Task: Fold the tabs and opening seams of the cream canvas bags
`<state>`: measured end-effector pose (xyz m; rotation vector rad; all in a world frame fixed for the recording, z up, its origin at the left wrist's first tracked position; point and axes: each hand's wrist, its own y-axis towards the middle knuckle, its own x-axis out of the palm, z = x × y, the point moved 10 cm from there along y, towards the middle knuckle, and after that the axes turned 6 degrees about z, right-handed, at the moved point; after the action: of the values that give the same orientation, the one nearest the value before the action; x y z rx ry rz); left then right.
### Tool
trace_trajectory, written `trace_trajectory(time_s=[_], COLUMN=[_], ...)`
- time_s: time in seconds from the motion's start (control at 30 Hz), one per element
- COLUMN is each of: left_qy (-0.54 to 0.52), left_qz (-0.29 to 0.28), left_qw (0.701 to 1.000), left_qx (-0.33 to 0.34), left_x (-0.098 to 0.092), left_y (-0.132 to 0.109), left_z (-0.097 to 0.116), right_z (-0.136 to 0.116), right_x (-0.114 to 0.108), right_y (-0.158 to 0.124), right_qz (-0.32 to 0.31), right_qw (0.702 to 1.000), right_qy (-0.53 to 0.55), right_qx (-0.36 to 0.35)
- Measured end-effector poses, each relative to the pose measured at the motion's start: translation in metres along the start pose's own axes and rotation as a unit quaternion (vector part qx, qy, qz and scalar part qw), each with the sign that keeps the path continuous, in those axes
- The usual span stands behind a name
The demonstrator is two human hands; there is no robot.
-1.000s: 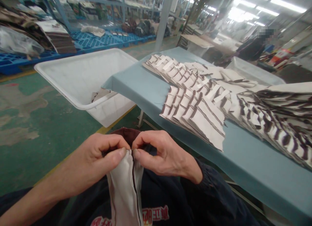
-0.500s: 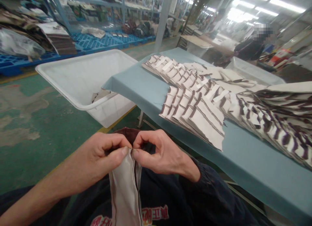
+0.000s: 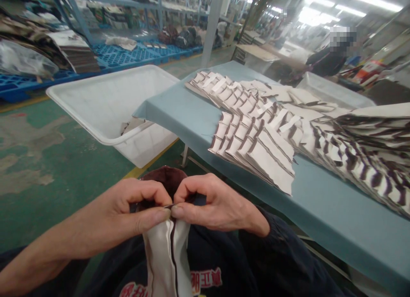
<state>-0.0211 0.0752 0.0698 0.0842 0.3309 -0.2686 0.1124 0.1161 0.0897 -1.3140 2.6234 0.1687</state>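
"Two pinches, one spot: what's in the grip?"

"The left hand (image 3: 134, 207) and the right hand (image 3: 208, 205) each have thumb and forefinger closed on the upper end of a narrow cream fabric piece with dark brown edging (image 3: 160, 250). The fingertips nearly meet; I can't tell whether they touch."

"And the rest of the piece?"

"It hangs below the grip, in front of a dark navy garment (image 3: 221, 250)."

"What just changed?"

"Both hands have dropped slightly. A sliver of the edging now shows crosswise between the thumbs, and the cream cloth beneath bulges wider. More of a curved maroon rim (image 3: 166, 174) shows just beyond the grip; whether it belongs to the same piece, I can't tell."

"Meaning what for the work?"

"My reading: the handling is centred on that edge, and neither hand has let go. Ahead and right of the grip, the overlapping cream pieces with brown edges (image 3: 272, 156) lie as before on a pale blue-covered counter (image 3: 166, 111). A deep white plastic bin (image 3: 96, 98), ahead and left, hasn't shifted noticeably either."
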Motion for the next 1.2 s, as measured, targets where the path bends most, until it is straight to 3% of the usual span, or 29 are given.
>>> trace_trajectory(time_s=[0.53, 0.7, 0.83, 1.0, 1.2], left_qy=[-0.029, 0.064, 0.158, 0.184, 0.198], left_qz=[0.079, 0.085, 0.064, 0.026, -0.007], left_qw=[0.993, 0.99, 0.979, 0.971, 0.965], left_qx=[0.086, 0.094, 0.11, 0.151, 0.17], left_x=[-0.01, -0.019, -0.023, -0.02, -0.019], left_y=[-0.006, -0.003, -0.001, 0.004, 0.004], left_z=[0.003, 0.014, 0.028, 0.049, 0.045], right_z=[0.007, -0.001, -0.007, -0.007, -0.003], right_x=[0.004, 0.003, 0.004, 0.003, 0.008], right_y=[0.005, 0.006, 0.009, 0.013, 0.016], right_qz=[0.064, 0.062, 0.07, 0.072, 0.051], right_qw=[0.997, 0.992, 0.985, 0.978, 0.963], right_qy=[-0.015, -0.099, -0.141, -0.19, -0.262], right_qx=[-0.043, -0.055, -0.068, -0.039, 0.035])
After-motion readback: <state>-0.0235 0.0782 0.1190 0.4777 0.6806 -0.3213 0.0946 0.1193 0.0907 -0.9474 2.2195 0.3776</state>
